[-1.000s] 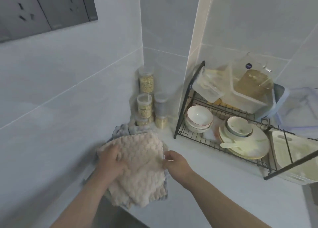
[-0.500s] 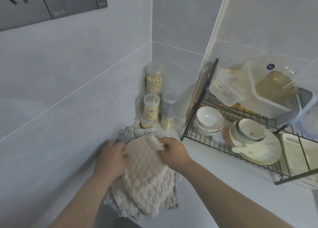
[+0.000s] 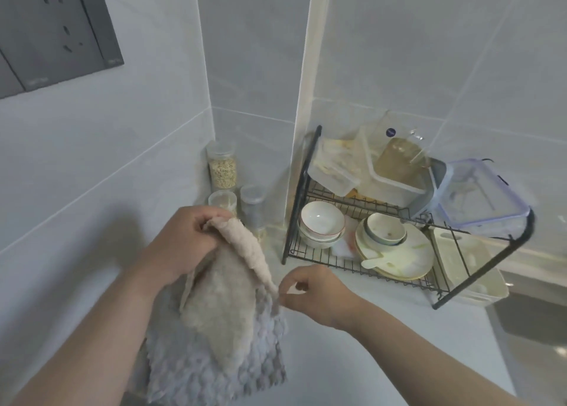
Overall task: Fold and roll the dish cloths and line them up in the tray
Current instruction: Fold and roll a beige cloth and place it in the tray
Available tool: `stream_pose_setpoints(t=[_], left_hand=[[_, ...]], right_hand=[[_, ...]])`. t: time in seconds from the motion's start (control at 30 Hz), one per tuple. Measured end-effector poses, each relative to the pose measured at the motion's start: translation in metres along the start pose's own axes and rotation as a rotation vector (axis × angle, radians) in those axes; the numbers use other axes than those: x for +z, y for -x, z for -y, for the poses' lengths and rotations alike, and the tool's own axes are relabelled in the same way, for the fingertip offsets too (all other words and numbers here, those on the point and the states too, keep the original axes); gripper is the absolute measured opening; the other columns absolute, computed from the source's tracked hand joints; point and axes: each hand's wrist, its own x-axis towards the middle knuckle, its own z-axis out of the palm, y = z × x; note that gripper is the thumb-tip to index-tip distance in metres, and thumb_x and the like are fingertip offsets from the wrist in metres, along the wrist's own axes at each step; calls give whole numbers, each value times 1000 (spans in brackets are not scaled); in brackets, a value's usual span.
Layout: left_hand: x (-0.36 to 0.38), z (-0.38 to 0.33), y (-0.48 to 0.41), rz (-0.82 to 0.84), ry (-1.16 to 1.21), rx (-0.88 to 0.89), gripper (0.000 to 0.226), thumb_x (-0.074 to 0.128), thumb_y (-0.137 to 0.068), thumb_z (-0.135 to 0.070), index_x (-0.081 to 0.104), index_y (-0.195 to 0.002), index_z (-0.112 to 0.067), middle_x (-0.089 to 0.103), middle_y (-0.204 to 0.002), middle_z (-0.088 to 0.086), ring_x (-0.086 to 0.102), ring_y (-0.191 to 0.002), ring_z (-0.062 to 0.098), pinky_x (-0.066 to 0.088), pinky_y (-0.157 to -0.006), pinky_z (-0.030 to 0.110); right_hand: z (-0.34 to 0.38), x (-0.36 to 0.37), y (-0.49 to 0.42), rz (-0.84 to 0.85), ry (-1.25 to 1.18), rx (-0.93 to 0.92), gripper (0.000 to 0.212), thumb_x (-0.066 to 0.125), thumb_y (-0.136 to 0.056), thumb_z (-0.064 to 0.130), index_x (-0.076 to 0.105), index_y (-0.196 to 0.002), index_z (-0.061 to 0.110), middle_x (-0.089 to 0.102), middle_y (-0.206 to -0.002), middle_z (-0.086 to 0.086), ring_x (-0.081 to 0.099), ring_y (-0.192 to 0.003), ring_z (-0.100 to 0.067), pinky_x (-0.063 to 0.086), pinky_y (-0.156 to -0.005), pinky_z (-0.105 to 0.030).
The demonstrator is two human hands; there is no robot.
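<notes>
A beige dish cloth (image 3: 221,301) hangs lifted off the counter, its smooth underside toward me. My left hand (image 3: 184,243) grips its upper corner, fingers curled round the edge. My right hand (image 3: 310,295) pinches the cloth's lower right corner with fingertips. Beneath it a grey textured dish cloth (image 3: 211,372) lies flat on the white counter, partly covered by the beige one. No tray for the cloths shows in view.
A black wire dish rack (image 3: 310,191) stands at the right with bowls (image 3: 322,226), a plate (image 3: 411,258) and plastic containers (image 3: 481,197). Jars of grain (image 3: 221,168) sit in the wall corner. A tiled wall runs close on the left. A sink edge (image 3: 534,313) lies far right.
The beige cloth was lying flat under both hands; now it is lifted, the left hand raising one corner and the right hand drawing the opposite corner to the right, exposing the grey cloth below.
</notes>
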Motion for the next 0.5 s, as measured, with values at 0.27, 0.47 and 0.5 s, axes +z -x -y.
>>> stream_pose_setpoints(t=[0.27, 0.47, 0.5], left_hand=[[54, -53, -8, 115, 294, 39, 31, 53, -73, -3, 74, -67, -25, 69, -68, -5, 64, -71, 10, 48, -70, 31], [121, -98, 2, 286, 508, -1, 25, 52, -75, -16, 77, -79, -18, 72, -78, 8, 68, -76, 20, 54, -67, 31], [130, -106, 5, 311, 552, -8, 24, 54, -76, -17, 77, -81, -15, 71, -79, 9, 67, -76, 21, 55, -67, 29]], right_hand=[[-31, -30, 54, -108, -212, 156, 40, 71, -82, 26, 51, -117, 31, 57, -120, 12, 57, -99, -4, 50, -81, -19], [-39, -36, 83, -197, -233, 70, 51, 66, -86, 36, 47, -134, 36, 50, -131, 18, 47, -120, -4, 41, -101, -24], [-45, -40, 90, -254, -241, 81, 43, 64, -87, 33, 54, -128, 34, 54, -127, 18, 49, -118, -4, 42, -100, -23]])
